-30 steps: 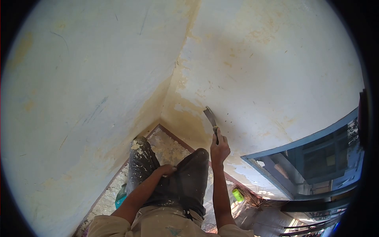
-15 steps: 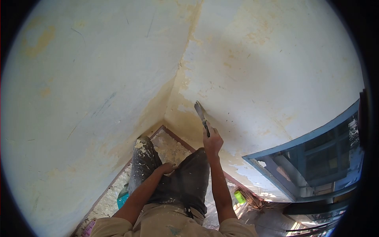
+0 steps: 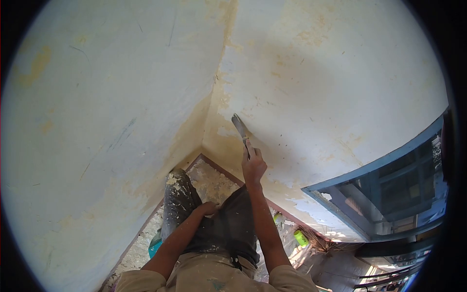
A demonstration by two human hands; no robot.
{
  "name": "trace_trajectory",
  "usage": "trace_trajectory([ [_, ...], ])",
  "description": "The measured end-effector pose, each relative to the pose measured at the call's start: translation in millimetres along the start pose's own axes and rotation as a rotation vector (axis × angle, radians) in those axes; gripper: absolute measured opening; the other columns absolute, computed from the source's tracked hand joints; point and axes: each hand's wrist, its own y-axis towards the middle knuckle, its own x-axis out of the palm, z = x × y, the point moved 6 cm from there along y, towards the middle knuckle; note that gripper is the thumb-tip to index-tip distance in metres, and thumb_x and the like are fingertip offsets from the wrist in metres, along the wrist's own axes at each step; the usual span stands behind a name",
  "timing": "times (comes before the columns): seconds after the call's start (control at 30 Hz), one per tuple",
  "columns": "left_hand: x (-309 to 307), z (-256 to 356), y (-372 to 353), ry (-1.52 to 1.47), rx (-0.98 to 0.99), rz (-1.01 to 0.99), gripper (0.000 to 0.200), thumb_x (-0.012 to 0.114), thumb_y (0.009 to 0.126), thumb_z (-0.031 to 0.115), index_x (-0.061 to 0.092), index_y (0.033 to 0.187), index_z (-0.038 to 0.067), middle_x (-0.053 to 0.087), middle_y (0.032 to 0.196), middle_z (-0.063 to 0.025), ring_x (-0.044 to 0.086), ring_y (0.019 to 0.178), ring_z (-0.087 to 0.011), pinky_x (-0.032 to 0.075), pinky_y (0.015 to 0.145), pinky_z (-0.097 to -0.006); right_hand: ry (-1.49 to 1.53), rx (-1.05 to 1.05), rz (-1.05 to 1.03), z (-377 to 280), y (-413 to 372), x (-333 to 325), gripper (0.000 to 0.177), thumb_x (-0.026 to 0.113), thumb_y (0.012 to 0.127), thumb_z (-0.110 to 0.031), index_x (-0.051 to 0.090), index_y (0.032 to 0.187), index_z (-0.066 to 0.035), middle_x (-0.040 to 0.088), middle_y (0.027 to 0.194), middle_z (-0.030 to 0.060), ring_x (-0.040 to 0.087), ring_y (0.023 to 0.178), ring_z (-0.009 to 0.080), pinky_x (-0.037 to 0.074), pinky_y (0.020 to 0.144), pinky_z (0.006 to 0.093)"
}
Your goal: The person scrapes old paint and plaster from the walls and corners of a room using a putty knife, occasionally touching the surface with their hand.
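My right hand [image 3: 254, 169] is closed around the handle of a scraper [image 3: 239, 126], whose metal blade lies against the right-hand wall [image 3: 311, 102] close to the corner. Around the blade, pale paint gives way to bare yellowish patches. My left hand [image 3: 207, 209] rests at my thighs, on the dark trousers [image 3: 182, 197] flecked with paint chips. Its fingers are curled, and whether anything is inside them is hidden.
Pale debris [image 3: 206, 177] covers the floor in the corner. A blue-framed window [image 3: 379, 194] is at the right. Below it are a bright green container [image 3: 300, 238] and a bristly broom [image 3: 318, 243]. A teal object [image 3: 154, 246] sits at the left.
My right hand and the scraper have moved up and to the left along the wall. The view has shifted slightly, and my left hand stays at my thighs.
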Motion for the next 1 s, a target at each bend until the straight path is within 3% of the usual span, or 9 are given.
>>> trace_trajectory([
  [0.1, -8, 1, -10, -0.03, -0.02, 0.048, 0.052, 0.044, 0.09, 0.043, 0.055, 0.121, 0.003, 0.056, 0.119, -0.0231, 0.054, 0.11, -0.0363, 0.041, 0.094, -0.0404, 0.026, -0.107, -0.039, -27, 18, 22, 0.028, 0.06, 0.087, -0.026, 0.063, 0.114, -0.018, 0.061, 0.081, 0.0049, 0.06, 0.061, 0.0239, 0.048, 0.052, 0.0339],
  [0.2, -18, 10, -18, -0.047, -0.026, 0.092, 0.051, 0.044, 0.09, 0.043, 0.054, 0.12, 0.003, 0.056, 0.119, -0.0235, 0.054, 0.11, -0.0364, 0.041, 0.094, -0.0402, 0.052, -0.08, -0.068, -29, 19, 16, 0.028, 0.059, 0.087, -0.026, 0.063, 0.113, -0.018, 0.061, 0.082, 0.0058, 0.06, 0.062, 0.0251, 0.048, 0.054, 0.0346],
  [0.3, -14, 10, -11, -0.041, -0.007, 0.029, 0.052, 0.045, 0.09, 0.043, 0.054, 0.121, 0.003, 0.056, 0.119, -0.0234, 0.054, 0.11, -0.0363, 0.041, 0.093, -0.04, 0.06, -0.032, -0.072, 0, 0, -3, 0.028, 0.06, 0.086, -0.025, 0.064, 0.112, -0.017, 0.061, 0.082, 0.0074, 0.06, 0.064, 0.0265, 0.048, 0.055, 0.0348],
  [0.37, -8, 8, -5, -0.016, -0.018, -0.024, 0.052, 0.045, 0.089, 0.043, 0.054, 0.122, 0.003, 0.056, 0.119, -0.0231, 0.054, 0.11, -0.0358, 0.041, 0.094, -0.0398, 0.048, -0.035, 0.012, 26, -18, -22, 0.029, 0.064, 0.084, -0.022, 0.064, 0.112, -0.02, 0.06, 0.078, 0.0037, 0.059, 0.056, 0.0214, 0.047, 0.05, 0.0328],
  [0.57, -2, 14, -4, -0.018, -0.114, -0.124, 0.055, 0.046, 0.089, 0.045, 0.051, 0.126, 0.005, 0.055, 0.121, -0.022, 0.053, 0.114, -0.0337, 0.04, 0.096, -0.039, 0.028, 0.107, 0.087, 68, -47, -66, 0.026, 0.067, 0.081, -0.018, 0.068, 0.107, -0.017, 0.061, 0.076, 0.0046, 0.062, 0.059, 0.0188, 0.048, 0.052, 0.032],
  [0.67, 2, 6, 2, 0.004, -0.087, -0.064, 0.055, 0.046, 0.089, 0.044, 0.051, 0.126, 0.005, 0.055, 0.121, -0.022, 0.052, 0.114, -0.0333, 0.04, 0.096, -0.0388, 0.043, 0.154, 0.032, 49, -33, -46, 0.028, 0.066, 0.082, -0.015, 0.066, 0.109, -0.015, 0.06, 0.077, 0.0081, 0.06, 0.061, 0.0234, 0.048, 0.055, 0.0351],
  [0.77, -3, 4, 2, 0.018, -0.061, -0.039, 0.054, 0.044, 0.09, 0.045, 0.051, 0.126, 0.005, 0.055, 0.121, -0.0225, 0.052, 0.114, -0.0345, 0.04, 0.096, -0.0391, 0.009, 0.123, 0.018, 20, -3, -14, 0.024, 0.063, 0.084, -0.022, 0.066, 0.108, -0.017, 0.06, 0.078, 0.0075, 0.061, 0.062, 0.026, 0.048, 0.055, 0.0363],
  [0.87, -7, 6, -13, -0.006, -0.041, -0.035, 0.054, 0.042, 0.092, 0.046, 0.05, 0.127, 0.006, 0.054, 0.122, -0.0227, 0.052, 0.113, -0.0362, 0.039, 0.096, -0.0393, -0.018, -0.03, -0.034, -12, 7, 26, 0.028, 0.06, 0.085, -0.027, 0.063, 0.113, -0.024, 0.059, 0.079, 0.0035, 0.06, 0.057, 0.0237, 0.049, 0.051, 0.0355],
  [1.0, -12, 5, -14, -0.026, -0.026, 0.047, 0.051, 0.041, 0.093, 0.044, 0.049, 0.127, 0.007, 0.054, 0.122, -0.022, 0.052, 0.113, -0.0363, 0.04, 0.095, -0.039, 0.019, -0.037, -0.104, -31, 13, 29, 0.029, 0.06, 0.085, -0.028, 0.061, 0.114, -0.022, 0.06, 0.082, 0.0055, 0.061, 0.062, 0.0266, 0.05, 0.054, 0.0368],
])
